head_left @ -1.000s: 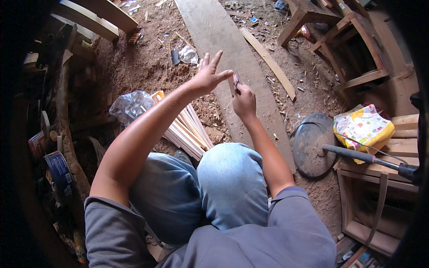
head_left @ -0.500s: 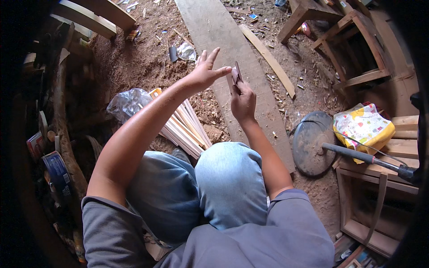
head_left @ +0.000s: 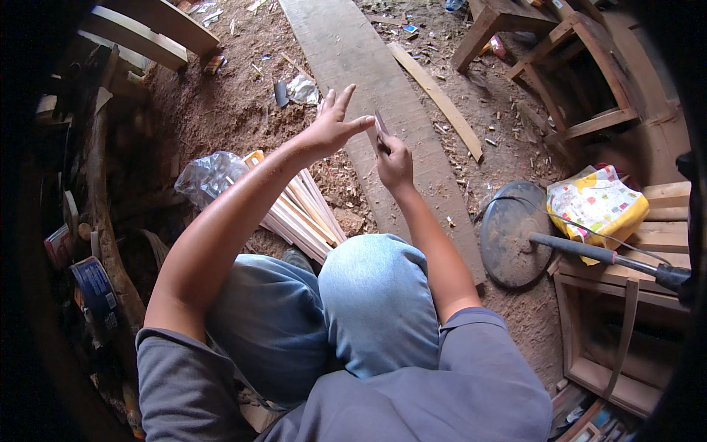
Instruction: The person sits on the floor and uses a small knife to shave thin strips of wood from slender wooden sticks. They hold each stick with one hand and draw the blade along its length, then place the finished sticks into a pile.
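Over the long board, my right hand [head_left: 395, 163] is closed round a thin, flat, pinkish-brown folded piece [head_left: 379, 125] that looks like sandpaper. It stands up edge-on above the fingers. My left hand [head_left: 333, 129] is beside it on the left, fingers spread and raised, with the thumb tip at the piece's edge. Whether the thumb presses on it or only touches it, I cannot tell. Below the left forearm lies a bundle of thin pale wood strips [head_left: 305, 214], partly hidden by the arm and my knee.
Ahead runs a long wide board [head_left: 346, 55] over sawdust-covered ground. A narrow slat [head_left: 438, 103] lies right of it. Further right are a round black base with a pole [head_left: 508, 243], a colourful bag [head_left: 596, 206] and wooden frames [head_left: 574, 324]. A clear plastic bag [head_left: 212, 177] lies left.
The folded piece has tilted slightly and moved a little left with my right hand. My left hand remains spread beside it, its thumb slightly lower. The whole view has shifted a little.
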Tool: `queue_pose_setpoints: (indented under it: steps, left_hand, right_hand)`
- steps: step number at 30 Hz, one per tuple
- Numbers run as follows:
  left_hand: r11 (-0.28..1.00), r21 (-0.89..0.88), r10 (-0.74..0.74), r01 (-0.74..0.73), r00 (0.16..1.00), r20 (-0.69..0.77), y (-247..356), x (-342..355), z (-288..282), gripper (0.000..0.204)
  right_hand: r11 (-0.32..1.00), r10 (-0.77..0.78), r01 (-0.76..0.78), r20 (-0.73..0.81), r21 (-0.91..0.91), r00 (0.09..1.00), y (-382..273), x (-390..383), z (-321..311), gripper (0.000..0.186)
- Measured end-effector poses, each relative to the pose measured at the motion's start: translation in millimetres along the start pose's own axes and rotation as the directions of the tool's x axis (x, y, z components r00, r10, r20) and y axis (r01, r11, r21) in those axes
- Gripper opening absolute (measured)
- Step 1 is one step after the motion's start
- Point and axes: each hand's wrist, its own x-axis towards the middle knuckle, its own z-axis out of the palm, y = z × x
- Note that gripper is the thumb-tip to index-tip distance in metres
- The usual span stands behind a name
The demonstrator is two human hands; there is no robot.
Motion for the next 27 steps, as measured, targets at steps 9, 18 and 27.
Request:
queue_pose_setpoints:
  steps: [9, 18, 27]
  left_hand:
    - [1.0, -0.01, -0.004, 0.004, 0.997, -0.074, -8, 3, 0, 0.1]
    - [0.993, -0.045, 0.104, -0.111, 0.987, -0.121, -11, -1, 13, 0.093]
    - [0.989, 0.052, 0.138, -0.138, 0.99, 0.0, 5, -6, 1, 0.107]
  right_hand:
    - [0.992, -0.128, 0.128, 0.001, -0.012, 0.992, -7, 0, 0, 0.039]
    - [0.997, -0.025, 0.021, 0.059, 0.075, 0.998, -1, 9, -3, 0.031]
    - [0.909, -0.028, -0.192, 0.513, 0.369, 0.858, 13, 16, -32, 0.03]
